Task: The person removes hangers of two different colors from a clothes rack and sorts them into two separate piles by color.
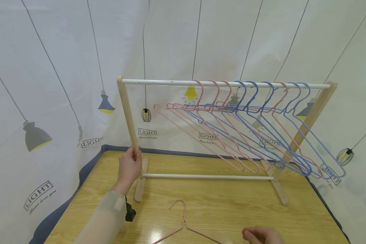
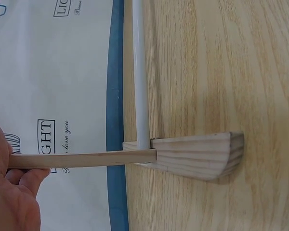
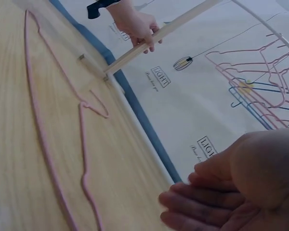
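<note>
My left hand [image 1: 129, 168] grips the left wooden post [image 1: 128, 118] of a clothes rack, low down near its foot. In the left wrist view, thumb and fingers wrap around that post [image 2: 82, 160]. Low over the table at the front right is my right hand [image 1: 262, 235], its fingers relaxed and nothing in them. A pink hanger [image 1: 184, 222] lies flat on the table between the hands, its hook pointing toward the rack; the right wrist view shows nearly all of this hanger [image 3: 83, 139]. Several pink and blue hangers [image 1: 247, 112] hang from the rack's top rail [image 1: 161, 82].
The rack's white lower bar [image 1: 207, 176] runs between two wooden feet, the right foot [image 1: 279, 191] and the left foot [image 1: 139, 188]. Behind stands a white cloth backdrop [image 1: 64, 84] printed with lamps. A wood-grain table [image 1: 231, 206] carries the rack.
</note>
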Motion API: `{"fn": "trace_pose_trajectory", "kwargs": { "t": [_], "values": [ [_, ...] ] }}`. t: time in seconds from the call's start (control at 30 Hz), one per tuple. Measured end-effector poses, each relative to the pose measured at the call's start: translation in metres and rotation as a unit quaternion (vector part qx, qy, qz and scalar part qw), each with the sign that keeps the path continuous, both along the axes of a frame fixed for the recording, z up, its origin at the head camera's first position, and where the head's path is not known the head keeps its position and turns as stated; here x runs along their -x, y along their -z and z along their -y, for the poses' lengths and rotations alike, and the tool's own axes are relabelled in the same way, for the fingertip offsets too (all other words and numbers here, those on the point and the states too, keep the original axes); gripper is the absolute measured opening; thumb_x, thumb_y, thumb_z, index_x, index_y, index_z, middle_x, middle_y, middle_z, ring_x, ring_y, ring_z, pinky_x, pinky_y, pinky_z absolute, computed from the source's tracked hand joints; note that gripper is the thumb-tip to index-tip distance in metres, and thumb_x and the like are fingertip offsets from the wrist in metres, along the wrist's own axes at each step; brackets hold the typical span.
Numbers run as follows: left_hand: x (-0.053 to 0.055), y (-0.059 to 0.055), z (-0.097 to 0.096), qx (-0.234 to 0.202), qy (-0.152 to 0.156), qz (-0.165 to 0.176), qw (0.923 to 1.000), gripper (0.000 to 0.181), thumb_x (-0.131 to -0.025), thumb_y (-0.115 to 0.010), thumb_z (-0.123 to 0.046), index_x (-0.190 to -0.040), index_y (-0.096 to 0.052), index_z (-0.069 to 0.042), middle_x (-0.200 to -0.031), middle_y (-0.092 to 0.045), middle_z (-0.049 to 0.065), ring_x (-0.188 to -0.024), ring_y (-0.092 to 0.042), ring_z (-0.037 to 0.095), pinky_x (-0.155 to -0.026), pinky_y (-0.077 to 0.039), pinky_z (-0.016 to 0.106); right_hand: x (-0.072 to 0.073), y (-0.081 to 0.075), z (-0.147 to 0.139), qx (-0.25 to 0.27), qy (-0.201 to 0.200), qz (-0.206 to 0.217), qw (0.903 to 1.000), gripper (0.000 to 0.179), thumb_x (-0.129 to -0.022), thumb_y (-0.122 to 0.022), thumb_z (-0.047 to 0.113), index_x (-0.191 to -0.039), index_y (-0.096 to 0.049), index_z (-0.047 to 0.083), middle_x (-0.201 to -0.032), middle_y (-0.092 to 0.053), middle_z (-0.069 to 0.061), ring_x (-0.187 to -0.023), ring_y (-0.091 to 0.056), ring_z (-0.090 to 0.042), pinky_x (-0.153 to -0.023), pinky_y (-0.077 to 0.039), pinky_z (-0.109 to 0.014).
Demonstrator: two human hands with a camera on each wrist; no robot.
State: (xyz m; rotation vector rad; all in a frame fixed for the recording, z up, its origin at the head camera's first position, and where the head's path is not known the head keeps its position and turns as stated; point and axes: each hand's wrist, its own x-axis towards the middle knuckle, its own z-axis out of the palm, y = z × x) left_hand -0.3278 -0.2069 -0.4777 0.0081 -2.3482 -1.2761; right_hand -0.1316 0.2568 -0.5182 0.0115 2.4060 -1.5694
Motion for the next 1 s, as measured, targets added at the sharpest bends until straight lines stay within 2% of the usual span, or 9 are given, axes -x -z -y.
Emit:
{"fn": "trace_pose_trajectory", "kwargs": {
  "t": [0.13,0.23,0.3,0.4,0.5,0.63,0.73,0.87,1.0],
  "values": [
    [0.000,0.000,0.001,0.002,0.001,-0.008,1.0000,0.027,-0.107,-0.060,-0.006,-0.131,-0.067,0.004,-0.113,-0.074,0.027,-0.094,-0.075,0.036,-0.073,-0.061,0.050,-0.001,-0.028,0.015,0.042,0.084,-0.039,0.9949,0.029,-0.102,-0.068,0.005,-0.122,-0.069,-0.016,-0.114,-0.075,-0.024,-0.099,-0.076,-0.023,-0.084,-0.060,-0.033],
    [-0.001,-0.001,0.001,0.007,-0.001,-0.014,0.9999,0.026,-0.107,-0.061,-0.005,-0.130,-0.067,0.004,-0.111,-0.075,0.026,-0.091,-0.075,0.036,-0.070,-0.060,0.047,0.004,-0.046,0.026,0.059,0.147,-0.093,0.9830,0.028,-0.101,-0.071,0.004,-0.126,-0.071,-0.009,-0.118,-0.076,-0.019,-0.099,-0.074,-0.011,-0.085,-0.059,-0.028],
    [-0.002,-0.001,0.001,0.010,-0.003,-0.013,0.9999,0.026,-0.107,-0.060,-0.006,-0.130,-0.067,0.004,-0.109,-0.075,0.025,-0.087,-0.074,0.034,-0.066,-0.059,0.045,0.008,-0.057,0.032,0.068,0.166,-0.142,0.9735,0.029,-0.101,-0.072,0.004,-0.128,-0.071,-0.006,-0.120,-0.075,-0.017,-0.101,-0.073,-0.007,-0.085,-0.058,-0.025],
    [-0.003,-0.003,0.001,0.010,-0.002,-0.004,0.9999,0.027,-0.108,-0.060,-0.008,-0.132,-0.067,0.003,-0.107,-0.076,0.024,-0.082,-0.073,0.032,-0.063,-0.057,0.041,0.018,-0.070,0.036,0.064,0.158,-0.221,0.9603,0.030,-0.102,-0.070,0.002,-0.130,-0.070,-0.006,-0.121,-0.076,-0.014,-0.104,-0.072,-0.005,-0.086,-0.057,-0.022],
    [-0.004,-0.003,-0.001,0.007,0.003,0.004,1.0000,0.028,-0.108,-0.059,-0.008,-0.133,-0.067,0.003,-0.107,-0.075,0.024,-0.082,-0.073,0.031,-0.063,-0.057,0.040,0.027,-0.079,0.037,0.102,0.149,-0.268,0.9465,0.033,-0.101,-0.069,-0.004,-0.132,-0.065,-0.013,-0.120,-0.076,-0.006,-0.108,-0.072,-0.008,-0.088,-0.057,-0.023],
    [-0.005,-0.003,-0.001,0.007,0.007,0.007,0.9999,0.028,-0.109,-0.058,-0.008,-0.134,-0.067,0.002,-0.108,-0.075,0.025,-0.084,-0.073,0.032,-0.064,-0.057,0.041,0.037,-0.087,0.041,0.159,0.143,-0.284,0.9346,0.039,-0.099,-0.070,-0.007,-0.136,-0.060,-0.017,-0.123,-0.075,-0.005,-0.111,-0.072,-0.011,-0.090,-0.056,-0.025],
    [-0.004,-0.002,-0.001,0.010,0.006,0.003,0.9999,0.028,-0.109,-0.058,-0.009,-0.133,-0.066,0.002,-0.106,-0.075,0.025,-0.080,-0.072,0.031,-0.061,-0.056,0.039,0.046,-0.091,0.046,0.171,0.138,-0.292,0.9308,0.039,-0.099,-0.070,-0.007,-0.137,-0.060,-0.015,-0.126,-0.073,-0.015,-0.113,-0.072,-0.013,-0.092,-0.055,-0.027],
    [-0.003,-0.001,0.001,0.014,0.003,-0.005,0.9999,0.027,-0.109,-0.058,-0.009,-0.132,-0.066,0.003,-0.103,-0.075,0.025,-0.075,-0.070,0.030,-0.059,-0.055,0.038,0.056,-0.094,0.053,0.173,0.142,-0.297,0.9283,0.037,-0.099,-0.071,-0.005,-0.135,-0.064,-0.012,-0.127,-0.072,-0.018,-0.114,-0.072,-0.016,-0.094,-0.054,-0.029],
    [-0.002,0.000,0.001,0.016,0.003,-0.007,0.9999,0.026,-0.108,-0.060,-0.007,-0.131,-0.067,0.003,-0.104,-0.076,0.025,-0.076,-0.070,0.030,-0.060,-0.055,0.038,0.063,-0.098,0.058,0.159,0.148,-0.294,0.9309,0.037,-0.100,-0.072,0.000,-0.134,-0.065,-0.011,-0.126,-0.073,-0.017,-0.114,-0.072,-0.015,-0.093,-0.054,-0.029]
  ]
}}
